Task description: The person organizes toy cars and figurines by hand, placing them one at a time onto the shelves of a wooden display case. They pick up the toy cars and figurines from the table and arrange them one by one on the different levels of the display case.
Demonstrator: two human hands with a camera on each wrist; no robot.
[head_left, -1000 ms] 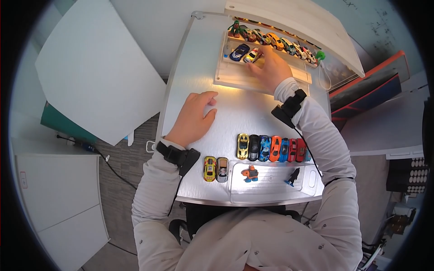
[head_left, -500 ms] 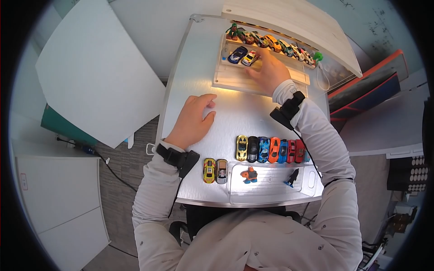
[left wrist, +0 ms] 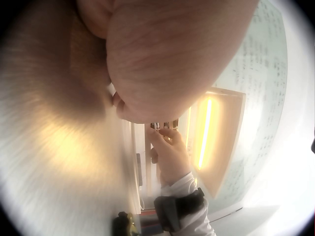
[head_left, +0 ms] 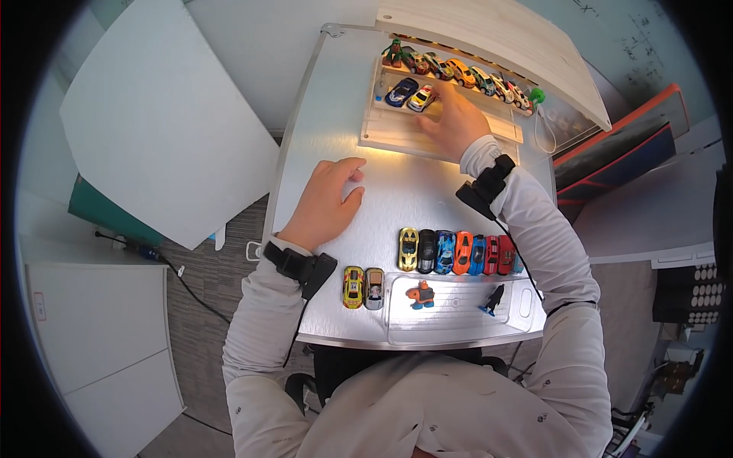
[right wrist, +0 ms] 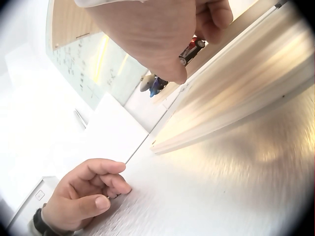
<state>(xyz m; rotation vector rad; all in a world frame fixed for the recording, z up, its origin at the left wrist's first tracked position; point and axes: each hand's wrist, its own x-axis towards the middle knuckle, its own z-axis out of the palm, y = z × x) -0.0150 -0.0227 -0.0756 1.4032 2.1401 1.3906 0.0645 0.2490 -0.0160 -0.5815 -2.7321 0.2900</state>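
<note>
My right hand is over the lower tier of a wooden display stand, its fingertips right at the end of a white toy car with red and yellow markings. Its thumb stands apart from the index finger. In the right wrist view a red-and-black toy car shows between thumb and fingers. Left of the white car sits a dark blue toy car. My left hand rests loosely curled on the metal table, holding nothing.
Several toy cars and a green figure line the upper tier. Near the table's front edge are a row of cars, two cars side by side, and a clear tray with an orange figure and a dark figure.
The whole head view has shifted slightly. Both hands keep nearly the same places, and the white toy car stays beside the right fingertips.
</note>
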